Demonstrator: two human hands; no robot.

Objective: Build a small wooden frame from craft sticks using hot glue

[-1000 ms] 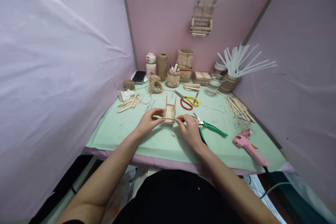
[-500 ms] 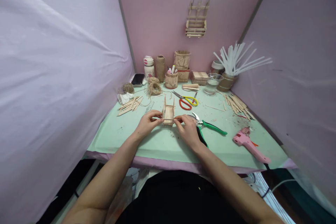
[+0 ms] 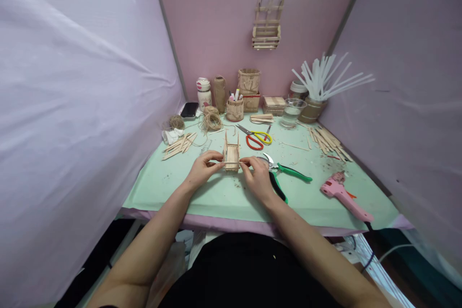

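One mint-green desk (image 3: 173,187), two cutters on it: green pliers (image 3: 288,173), red-yellow scissors (image 3: 256,138). One little stick box (image 3: 231,155) sits mid-desk, left hand (image 3: 202,169) and right hand (image 3: 258,178) each pinching one stick (image 3: 234,162) across its front.

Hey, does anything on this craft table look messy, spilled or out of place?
Only small mess: wood crumbs lie scattered on the green mat below the small popsicle-stick box pinched between left hand and right hand. Nothing else stands out.
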